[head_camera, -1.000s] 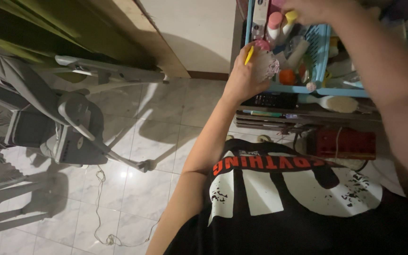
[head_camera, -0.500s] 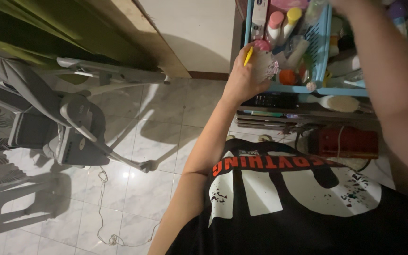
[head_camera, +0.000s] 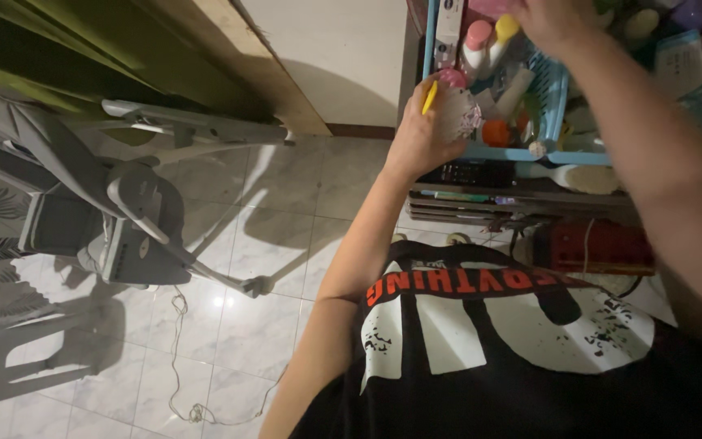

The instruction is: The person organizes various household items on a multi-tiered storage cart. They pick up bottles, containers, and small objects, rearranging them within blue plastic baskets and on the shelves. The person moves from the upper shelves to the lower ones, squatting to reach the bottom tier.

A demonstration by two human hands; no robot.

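The tiled floor takes up most of the view, pale and glossy, with a thin cord trailing across it. On the left a grey folding seat frame stands on the tiles, with a grey plastic chair below it in shadow. A wooden board leans along the wall at the top. The person's black shirt with white and orange print fills the lower right.

To the right stands a dark shelf unit, its shelves carrying a remote control, a pale hairbrush and, lower down, a red box. On top of the unit sits a light blue plastic basket crowded with bottles, among them a pink-capped bottle and a yellow-capped bottle, with an orange cap near the front wall.

The left hand is at the basket's front left corner, its grip closed on a small clear patterned container and a thin yellow stick, both held just against the basket's edge. The right hand reaches over the basket from the right, fingers curled down among the bottle tops at the upper edge of the view; whether its grip is closed on anything cannot be told.
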